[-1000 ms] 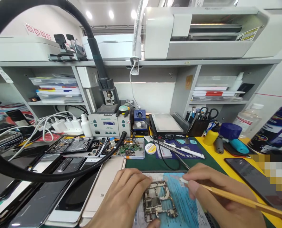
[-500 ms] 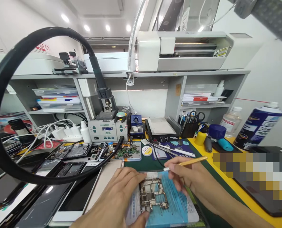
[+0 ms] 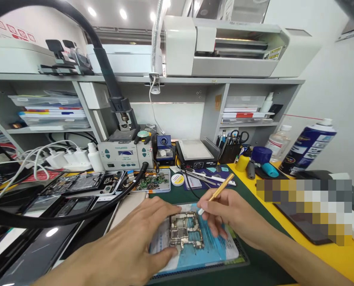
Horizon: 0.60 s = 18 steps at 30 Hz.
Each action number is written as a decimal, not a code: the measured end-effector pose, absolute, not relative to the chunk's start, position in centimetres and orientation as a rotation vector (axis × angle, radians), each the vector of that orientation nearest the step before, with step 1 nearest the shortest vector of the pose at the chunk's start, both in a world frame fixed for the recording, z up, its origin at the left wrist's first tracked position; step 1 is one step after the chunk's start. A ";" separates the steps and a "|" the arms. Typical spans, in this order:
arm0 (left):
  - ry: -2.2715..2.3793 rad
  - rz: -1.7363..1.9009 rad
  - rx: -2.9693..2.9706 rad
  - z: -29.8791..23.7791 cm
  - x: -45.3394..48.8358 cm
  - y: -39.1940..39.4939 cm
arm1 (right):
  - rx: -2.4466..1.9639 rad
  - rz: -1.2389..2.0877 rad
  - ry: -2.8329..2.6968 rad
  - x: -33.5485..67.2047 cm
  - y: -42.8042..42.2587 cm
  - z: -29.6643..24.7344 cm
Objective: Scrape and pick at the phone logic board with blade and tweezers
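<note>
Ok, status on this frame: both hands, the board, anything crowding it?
Left hand flat, steadying circuit board on blue card. Right hand pinching yellow-handled tool, tip beside board's upper right corner. Black hose loops at left, apart from board.

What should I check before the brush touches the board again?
1. Board held down: ok, left hand rests along its left edge, thumb at its near corner.
2. Board lying flat on the blue sheet: ok.
3. Brush gripped: ok, right hand pinches the yellow handle near the white tip.
4. Tip placed over the board: ok, it hangs by the board's upper right corner; contact cannot tell.
5. Black hose out of the way: ok, it runs left of the left hand, apart from the board.
6. Debris on the board: cannot tell, too small.
</note>
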<state>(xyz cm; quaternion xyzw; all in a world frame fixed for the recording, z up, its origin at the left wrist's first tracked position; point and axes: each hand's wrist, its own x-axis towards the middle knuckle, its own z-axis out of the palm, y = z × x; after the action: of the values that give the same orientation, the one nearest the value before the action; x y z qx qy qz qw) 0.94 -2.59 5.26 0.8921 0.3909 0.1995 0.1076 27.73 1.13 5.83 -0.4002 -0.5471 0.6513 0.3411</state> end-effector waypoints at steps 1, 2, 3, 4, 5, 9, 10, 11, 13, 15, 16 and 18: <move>1.148 0.605 2.602 4.7 0.8 -2.5 | -1.038 1.689 -1.433 27.7 1.1 5.8; 1.150 0.629 2.575 4.1 0.8 -2.4 | -1.035 1.685 -1.444 27.7 1.1 5.8; 1.150 0.654 2.549 3.6 0.7 -2.4 | -1.035 1.682 -1.455 27.6 1.0 5.7; 1.148 0.683 2.526 3.2 0.8 -2.4 | -1.036 1.677 -1.467 27.5 0.8 5.7; 1.147 0.715 2.510 2.9 0.8 -2.4 | -1.041 1.668 -1.478 27.4 0.6 5.6; 1.172 0.880 2.504 2.4 1.0 -2.6 | -1.087 1.635 -1.511 26.9 -0.4 5.1; 1.181 0.912 2.503 2.3 1.1 -2.7 | -1.109 1.630 -1.512 26.9 -0.7 4.9; 1.184 0.934 2.500 2.2 1.1 -2.8 | -1.132 1.621 -1.520 26.9 -0.9 4.6; 1.194 0.953 2.470 1.9 1.3 -3.0 | -1.168 1.580 -1.564 27.1 -1.3 4.1; 1.205 0.956 2.418 1.7 1.4 -3.4 | -1.174 1.532 -1.635 27.4 -1.6 3.6; 1.210 0.951 2.397 1.6 1.5 -3.5 | -1.163 1.510 -1.668 27.6 -1.7 3.5; 1.243 0.947 2.397 1.4 1.4 -3.7 | -1.125 1.469 -1.697 27.7 -1.9 3.4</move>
<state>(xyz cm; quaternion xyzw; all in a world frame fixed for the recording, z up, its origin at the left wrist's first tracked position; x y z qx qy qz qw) 1.37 -3.75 1.41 0.8296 0.4301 0.3276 0.1396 27.69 -1.85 3.41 -0.4258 -0.6425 0.5564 0.3103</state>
